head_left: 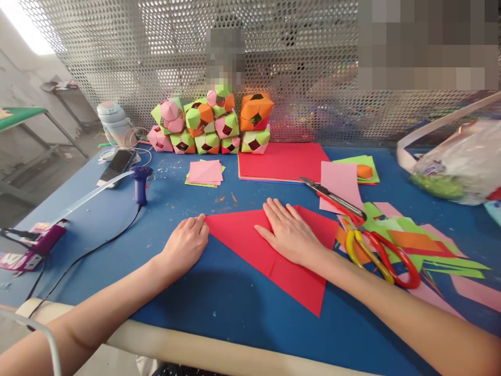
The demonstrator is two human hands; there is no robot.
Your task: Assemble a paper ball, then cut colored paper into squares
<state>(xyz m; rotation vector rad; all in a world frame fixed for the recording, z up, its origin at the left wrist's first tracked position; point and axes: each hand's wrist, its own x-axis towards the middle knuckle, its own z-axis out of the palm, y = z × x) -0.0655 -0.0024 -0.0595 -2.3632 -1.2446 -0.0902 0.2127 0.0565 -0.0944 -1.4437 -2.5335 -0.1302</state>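
A folded sheet of red paper point(238, 235) lies on the blue table in front of me. My left hand point(187, 239) is closed at its pointed left corner, pinching the paper with curled fingers. Flat across the paper's upper middle rests my right hand point(287, 230), its fingers stretched out and the thumb apart. A short crease shows below that palm. To the right of the paper lie scissors point(381, 256) with red and yellow handles. Beyond them is a utility knife point(334, 198), partly on a pink paper sheet point(340, 180).
Paper balls point(207, 122) stand stacked along the perforated metal screen. Before them are red sheets point(284, 161) and small pink squares point(205, 172). A glue gun point(140, 185), phone point(116, 167) and power strip point(35, 245) occupy the left. Paper scraps point(426, 240) and a plastic bag point(465, 162) lie right.
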